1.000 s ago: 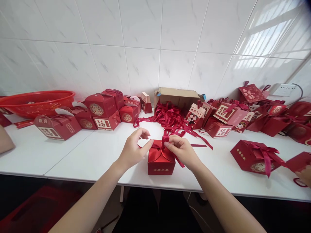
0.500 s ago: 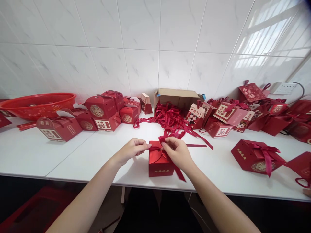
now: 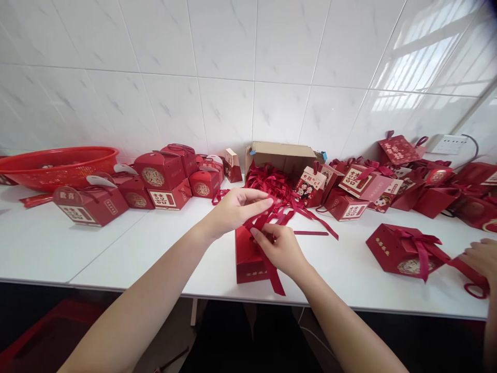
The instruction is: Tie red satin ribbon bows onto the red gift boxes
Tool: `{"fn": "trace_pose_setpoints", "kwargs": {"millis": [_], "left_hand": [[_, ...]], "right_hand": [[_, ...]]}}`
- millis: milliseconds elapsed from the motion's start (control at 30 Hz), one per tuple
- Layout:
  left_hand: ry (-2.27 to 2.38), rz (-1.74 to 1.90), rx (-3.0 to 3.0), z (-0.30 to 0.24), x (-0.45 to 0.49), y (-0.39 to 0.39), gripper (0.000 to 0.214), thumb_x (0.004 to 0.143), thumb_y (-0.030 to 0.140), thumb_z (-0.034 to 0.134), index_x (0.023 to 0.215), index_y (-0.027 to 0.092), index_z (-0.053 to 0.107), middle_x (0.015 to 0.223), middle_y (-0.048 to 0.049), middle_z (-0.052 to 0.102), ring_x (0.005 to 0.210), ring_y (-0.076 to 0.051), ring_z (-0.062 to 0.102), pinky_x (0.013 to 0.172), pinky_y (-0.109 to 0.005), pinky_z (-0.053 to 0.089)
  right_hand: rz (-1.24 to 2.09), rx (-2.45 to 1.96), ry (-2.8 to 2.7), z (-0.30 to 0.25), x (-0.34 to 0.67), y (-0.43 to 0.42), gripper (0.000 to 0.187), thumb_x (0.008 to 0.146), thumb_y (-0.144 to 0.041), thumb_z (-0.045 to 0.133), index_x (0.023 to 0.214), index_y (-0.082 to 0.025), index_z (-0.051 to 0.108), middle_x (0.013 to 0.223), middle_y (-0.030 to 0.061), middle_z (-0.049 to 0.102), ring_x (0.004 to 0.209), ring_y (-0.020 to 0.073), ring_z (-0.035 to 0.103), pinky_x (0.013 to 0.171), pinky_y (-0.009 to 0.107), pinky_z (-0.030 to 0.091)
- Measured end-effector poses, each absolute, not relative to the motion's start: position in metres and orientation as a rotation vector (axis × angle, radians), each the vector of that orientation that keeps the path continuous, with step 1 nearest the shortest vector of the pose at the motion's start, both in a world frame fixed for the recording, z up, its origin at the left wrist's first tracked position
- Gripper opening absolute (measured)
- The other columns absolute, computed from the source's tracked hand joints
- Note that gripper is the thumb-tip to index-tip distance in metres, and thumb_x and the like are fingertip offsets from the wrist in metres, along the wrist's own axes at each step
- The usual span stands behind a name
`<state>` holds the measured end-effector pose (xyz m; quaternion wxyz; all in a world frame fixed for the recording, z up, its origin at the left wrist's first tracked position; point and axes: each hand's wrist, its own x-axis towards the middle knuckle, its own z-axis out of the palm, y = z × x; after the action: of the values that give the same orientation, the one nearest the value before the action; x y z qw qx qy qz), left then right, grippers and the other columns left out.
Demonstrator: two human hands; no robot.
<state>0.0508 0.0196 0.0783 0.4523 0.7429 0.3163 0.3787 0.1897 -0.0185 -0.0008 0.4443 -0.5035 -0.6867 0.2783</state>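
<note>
A small shiny red gift box stands near the front edge of the white table. A dark red ribbon runs over its top and hangs down its front. My right hand rests on the box top, its fingers pinched on the ribbon. My left hand is raised above the box, thumb and fingers closed on a strand of the same ribbon.
A cardboard box spills loose red ribbons at the back. Stacked red gift boxes and a red basin sit left; more boxes lie right. Another person's hand holds a red bag at the right edge.
My left hand has lifted up and to the right, pulling a ribbon strand over the box. My right hand stayed on the box top. Another person's hand came in at the right.
</note>
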Motion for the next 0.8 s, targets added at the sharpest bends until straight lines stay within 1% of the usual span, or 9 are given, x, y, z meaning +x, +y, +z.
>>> {"fn": "trace_pose_setpoints", "kwargs": {"millis": [100,167,267,333,433,567,633,700,800], "left_hand": [[0.773,1.037,1.853,0.067,0.047,0.027,0.027,0.078,0.041,0.063,0.092,0.018,0.068,0.089,-0.0041,0.067,0.087,-0.018,0.060,0.078,-0.031,0.047],[0.834,1.013,1.901,0.055,0.038,0.030,0.029,0.078,0.042,0.064,0.094,0.018,0.067,0.093,-0.0044,0.066,0.086,-0.018,0.060,0.077,-0.030,0.048],[0.947,0.899,1.942,0.037,0.023,0.031,0.028,0.074,0.041,0.070,0.088,0.017,0.069,0.089,-0.0054,0.069,0.081,-0.018,0.062,0.076,-0.031,0.049],[0.995,0.871,1.947,0.027,0.018,0.029,0.024,0.074,0.039,0.070,0.083,0.017,0.072,0.084,-0.0059,0.071,0.081,-0.020,0.064,0.077,-0.031,0.049],[1.012,0.939,1.918,0.018,0.016,0.024,0.020,0.077,0.036,0.067,0.077,0.016,0.072,0.081,-0.0058,0.072,0.079,-0.020,0.064,0.077,-0.031,0.049],[0.972,1.027,1.869,0.013,0.019,0.017,0.017,0.081,0.033,0.062,0.080,0.016,0.065,0.081,-0.0040,0.069,0.080,-0.018,0.062,0.077,-0.029,0.048],[0.952,1.049,1.873,0.011,0.020,0.013,0.015,0.083,0.031,0.058,0.080,0.017,0.060,0.080,-0.0026,0.066,0.079,-0.017,0.061,0.076,-0.029,0.047],[0.952,1.058,1.909,0.009,0.022,0.010,0.014,0.084,0.030,0.057,0.079,0.017,0.056,0.079,-0.0017,0.063,0.078,-0.016,0.059,0.075,-0.028,0.047],[0.986,1.094,1.983,0.006,0.027,0.006,0.012,0.079,0.027,0.062,0.076,0.018,0.055,0.078,-0.0007,0.062,0.078,-0.016,0.058,0.077,-0.029,0.046]], "right_hand": [[0.797,-1.207,-1.615,-0.005,0.190,-0.014,0.038,0.085,-0.043,0.052,0.055,-0.020,0.049,0.061,0.0047,0.065,0.056,0.0169,0.057,0.054,0.028,0.039],[0.842,-1.168,-1.593,-0.006,0.191,-0.013,0.038,0.085,-0.044,0.052,0.057,-0.020,0.051,0.064,0.0050,0.066,0.059,0.0172,0.058,0.056,0.028,0.041],[0.849,-1.151,-1.608,-0.007,0.193,-0.012,0.038,0.085,-0.046,0.051,0.059,-0.018,0.055,0.061,0.0028,0.062,0.057,0.0153,0.053,0.053,0.027,0.038],[0.844,-1.143,-1.611,-0.007,0.194,-0.012,0.039,0.085,-0.046,0.051,0.060,-0.017,0.056,0.059,0.0018,0.059,0.056,0.0146,0.051,0.053,0.027,0.036],[0.910,-1.123,-1.543,-0.008,0.193,-0.012,0.037,0.085,-0.046,0.052,0.061,-0.018,0.054,0.062,0.0025,0.059,0.061,0.0161,0.055,0.056,0.027,0.039],[0.982,-1.072,-1.403,-0.013,0.191,-0.010,0.028,0.081,-0.044,0.059,0.075,-0.021,0.045,0.061,-0.0011,0.059,0.062,0.0169,0.059,0.058,0.028,0.042],[1.008,-1.060,-1.356,-0.014,0.190,-0.010,0.031,0.079,-0.043,0.062,0.082,-0.023,0.038,0.060,-0.0039,0.059,0.060,0.0168,0.060,0.057,0.027,0.042],[1.037,-1.026,-1.322,-0.015,0.189,-0.009,0.036,0.078,-0.041,0.064,0.083,-0.025,0.032,0.059,-0.0061,0.059,0.059,0.0162,0.061,0.057,0.026,0.042],[1.019,-0.973,-1.325,-0.015,0.189,-0.010,0.037,0.078,-0.037,0.064,0.080,-0.025,0.029,0.054,-0.0104,0.052,0.050,0.0118,0.052,0.052,0.023,0.038]]}}
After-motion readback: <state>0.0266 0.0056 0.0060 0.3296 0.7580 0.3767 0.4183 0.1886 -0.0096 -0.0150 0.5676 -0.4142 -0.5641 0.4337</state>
